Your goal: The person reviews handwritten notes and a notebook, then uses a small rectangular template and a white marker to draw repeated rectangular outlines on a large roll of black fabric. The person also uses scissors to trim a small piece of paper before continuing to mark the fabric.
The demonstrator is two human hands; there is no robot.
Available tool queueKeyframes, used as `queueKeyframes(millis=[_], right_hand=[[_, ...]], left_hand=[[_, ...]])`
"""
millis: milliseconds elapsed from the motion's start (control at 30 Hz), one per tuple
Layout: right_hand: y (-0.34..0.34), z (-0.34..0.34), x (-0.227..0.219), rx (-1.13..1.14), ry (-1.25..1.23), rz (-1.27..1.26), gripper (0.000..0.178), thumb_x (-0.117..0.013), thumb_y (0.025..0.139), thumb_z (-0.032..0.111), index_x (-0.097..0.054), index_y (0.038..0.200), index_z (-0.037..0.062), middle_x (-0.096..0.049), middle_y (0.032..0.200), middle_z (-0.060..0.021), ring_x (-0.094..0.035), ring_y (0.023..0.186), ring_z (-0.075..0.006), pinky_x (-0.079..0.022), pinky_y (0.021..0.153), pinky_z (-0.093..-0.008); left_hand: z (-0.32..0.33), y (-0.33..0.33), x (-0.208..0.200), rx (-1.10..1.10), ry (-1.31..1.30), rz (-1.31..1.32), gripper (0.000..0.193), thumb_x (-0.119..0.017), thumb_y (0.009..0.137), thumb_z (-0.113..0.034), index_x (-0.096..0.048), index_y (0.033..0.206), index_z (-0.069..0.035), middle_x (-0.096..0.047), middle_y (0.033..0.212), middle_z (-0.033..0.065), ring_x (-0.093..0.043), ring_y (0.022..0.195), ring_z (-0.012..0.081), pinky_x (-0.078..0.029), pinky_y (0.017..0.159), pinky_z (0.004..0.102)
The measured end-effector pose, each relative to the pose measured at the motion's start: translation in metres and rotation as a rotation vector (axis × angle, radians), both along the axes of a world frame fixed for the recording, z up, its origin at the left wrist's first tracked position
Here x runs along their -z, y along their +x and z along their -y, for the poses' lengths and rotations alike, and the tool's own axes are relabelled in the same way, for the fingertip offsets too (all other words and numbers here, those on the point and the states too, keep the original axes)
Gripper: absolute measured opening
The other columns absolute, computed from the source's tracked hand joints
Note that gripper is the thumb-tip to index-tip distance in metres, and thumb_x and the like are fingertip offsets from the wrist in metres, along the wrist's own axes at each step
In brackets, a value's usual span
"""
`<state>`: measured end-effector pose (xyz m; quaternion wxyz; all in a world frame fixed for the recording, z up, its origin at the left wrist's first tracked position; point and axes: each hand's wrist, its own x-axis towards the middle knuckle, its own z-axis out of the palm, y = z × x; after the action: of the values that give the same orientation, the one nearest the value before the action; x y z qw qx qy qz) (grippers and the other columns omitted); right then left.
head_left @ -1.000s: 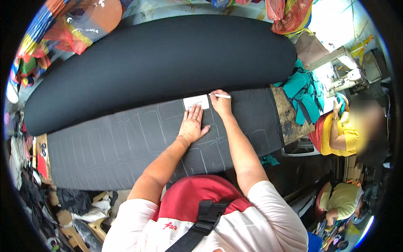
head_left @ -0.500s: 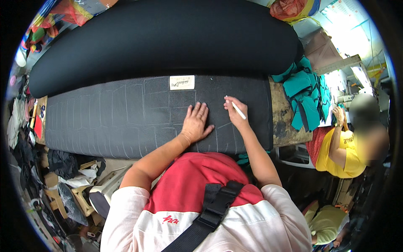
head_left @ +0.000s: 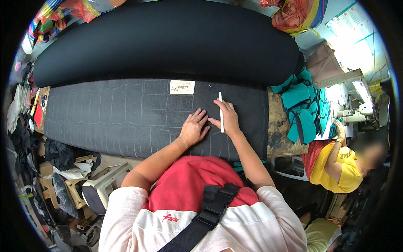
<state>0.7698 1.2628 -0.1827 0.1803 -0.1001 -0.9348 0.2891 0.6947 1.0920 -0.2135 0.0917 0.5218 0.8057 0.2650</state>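
Note:
Dark grey fabric (head_left: 109,101) marked with pale drawn lines lies across the table in front of me. My left hand (head_left: 194,128) rests flat on it near the middle, with fingers spread and nothing in them. Just to the right, my right hand (head_left: 228,118) holds a slim white marking pen (head_left: 221,115), which stands out past the fingers toward the far side. The right thumb reaches toward the left fingertips. A small cream label (head_left: 182,87) with handwriting lies on the fabric beyond my hands.
A large black fabric roll (head_left: 168,40) spans the back. Teal cut pieces (head_left: 300,105) are heaped on the worn wooden tabletop (head_left: 279,126) at right. Beyond, a person in a yellow top (head_left: 340,168) works at a sewing machine (head_left: 361,113). A white plastic stool (head_left: 105,182) stands at lower left.
My right hand has moved left and slightly nearer, close to my left hand, and the pen has turned from slanted to nearly straight away from me. My left hand's fingers have drawn in slightly.

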Motion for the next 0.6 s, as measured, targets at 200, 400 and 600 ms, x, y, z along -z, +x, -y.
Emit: queueKeyframes(millis=[200, 400, 600], right_hand=[[-0.046, 0.000, 0.001, -0.060, 0.052, 0.049, 0.066, -0.078, 0.061, 0.022, -0.052, 0.120, 0.0098, -0.056, 0.118, -0.0117, -0.051, 0.105, -0.0310, -0.043, 0.090, -0.0408], [-0.053, 0.005, 0.006, -0.121, 0.033, 0.101, 0.060, -0.077, 0.061, 0.022, -0.056, 0.116, 0.0126, -0.058, 0.115, -0.0096, -0.047, 0.113, -0.0301, -0.038, 0.092, -0.0443], [0.011, 0.005, 0.011, -0.242, 0.034, 0.068, 0.054, -0.075, 0.059, 0.017, -0.058, 0.110, 0.0098, -0.061, 0.111, -0.0084, -0.048, 0.112, -0.0301, -0.037, 0.095, -0.0431]], left_hand=[[-0.007, -0.084, 0.002, -0.658, -0.001, -0.208, 0.057, -0.058, 0.083, -0.034, -0.045, 0.131, -0.006, -0.033, 0.142, 0.0202, -0.026, 0.134, 0.0362, -0.023, 0.104, 0.0563], [0.000, -0.041, 0.007, -0.260, -0.007, -0.184, 0.049, -0.059, 0.083, -0.026, -0.048, 0.128, -0.008, -0.038, 0.137, 0.0217, -0.033, 0.130, 0.0373, -0.027, 0.103, 0.0551], [0.025, 0.018, 0.001, -0.201, 0.149, -0.074, 0.032, -0.065, 0.079, -0.017, -0.062, 0.109, -0.006, -0.050, 0.125, 0.0173, -0.043, 0.123, 0.0336, -0.033, 0.101, 0.0520]])
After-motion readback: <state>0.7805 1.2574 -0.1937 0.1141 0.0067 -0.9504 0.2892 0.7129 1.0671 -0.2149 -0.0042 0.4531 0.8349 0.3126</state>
